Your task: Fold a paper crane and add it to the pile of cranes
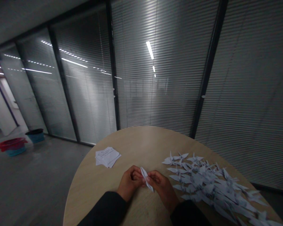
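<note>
Both of my hands pinch one small folded white paper piece (146,178) just above the round wooden table (136,141). My left hand (130,182) grips its left side with curled fingers. My right hand (162,185) holds the right side, fingers closed on it. The paper is long and pointed, tilted from upper left to lower right. Dark sleeves cover both of my forearms.
A large heap of several folded white paper cranes (209,185) spreads over the table's right side. A small stack of flat paper sheets (107,156) lies at the left. Glass walls with blinds (155,78) stand behind. Red and blue basins (13,146) sit on the floor at far left.
</note>
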Motion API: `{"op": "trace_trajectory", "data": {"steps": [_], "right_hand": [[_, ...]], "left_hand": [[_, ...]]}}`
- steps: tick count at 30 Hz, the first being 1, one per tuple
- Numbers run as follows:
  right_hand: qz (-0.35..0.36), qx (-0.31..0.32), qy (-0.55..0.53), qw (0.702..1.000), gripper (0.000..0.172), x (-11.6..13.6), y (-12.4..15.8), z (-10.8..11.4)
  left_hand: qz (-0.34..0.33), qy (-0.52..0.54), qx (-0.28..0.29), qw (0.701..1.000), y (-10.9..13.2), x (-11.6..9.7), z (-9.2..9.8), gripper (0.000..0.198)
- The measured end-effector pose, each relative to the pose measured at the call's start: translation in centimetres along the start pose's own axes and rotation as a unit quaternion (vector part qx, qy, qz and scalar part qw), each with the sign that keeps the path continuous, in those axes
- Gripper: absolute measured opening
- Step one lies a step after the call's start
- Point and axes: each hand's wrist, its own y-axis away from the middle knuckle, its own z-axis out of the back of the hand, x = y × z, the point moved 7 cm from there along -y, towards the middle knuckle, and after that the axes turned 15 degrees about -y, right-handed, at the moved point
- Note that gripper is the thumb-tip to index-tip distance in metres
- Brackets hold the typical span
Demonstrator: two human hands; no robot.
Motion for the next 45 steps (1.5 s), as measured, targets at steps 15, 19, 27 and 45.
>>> {"op": "trace_trajectory", "data": {"steps": [15, 19, 27, 45], "right_hand": [[-0.014, 0.004, -0.031, 0.999, 0.05, 0.0, -0.2, 0.1], [-0.011, 0.001, -0.009, 1.0, 0.046, -0.2, -0.1, 0.1], [0.031, -0.007, 0.035, 0.999, 0.035, -0.4, -0.2, 0.2], [0.013, -0.015, 0.033, 0.999, 0.034, -1.2, -0.1, 0.3]], "left_hand": [[0.026, 0.034, 0.02, 0.999, 0.3, -0.1, -0.2, 0.052], [0.016, 0.005, 0.004, 1.0, 0.3, -0.3, -0.1, 0.045], [0.0, -0.017, -0.006, 1.0, 0.1, -0.2, 0.0, 0.042], [0.041, -0.018, -0.017, 0.999, 0.3, -0.2, 0.1, 0.054]]}}
